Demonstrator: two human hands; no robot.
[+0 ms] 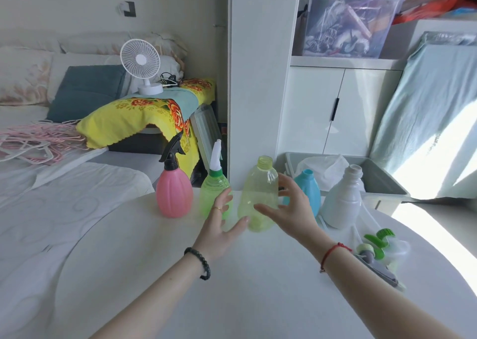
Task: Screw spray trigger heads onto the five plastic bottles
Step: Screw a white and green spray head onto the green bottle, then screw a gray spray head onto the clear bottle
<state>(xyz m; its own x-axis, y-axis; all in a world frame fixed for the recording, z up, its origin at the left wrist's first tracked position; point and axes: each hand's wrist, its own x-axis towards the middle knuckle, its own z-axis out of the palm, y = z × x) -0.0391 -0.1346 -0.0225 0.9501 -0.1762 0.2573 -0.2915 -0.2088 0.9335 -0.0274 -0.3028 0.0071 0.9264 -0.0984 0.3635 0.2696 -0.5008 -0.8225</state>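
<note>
Now both hands, left and right, spread open beside translucent yellow-green bottle.

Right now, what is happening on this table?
A person is fitting spray heads onto bottles. The pink bottle and green bottle already have heads. Both hands, left hand and right hand, are open around the uncapped yellow-green bottle, not yet closed on it. The blue bottle and white bottle are uncapped; loose trigger heads lie at right.

Bed: left, white bedding
Fan: white, on yellow floral cloth
Cabinet: white doors (black handle)
Light: sunlit patch, right
</note>
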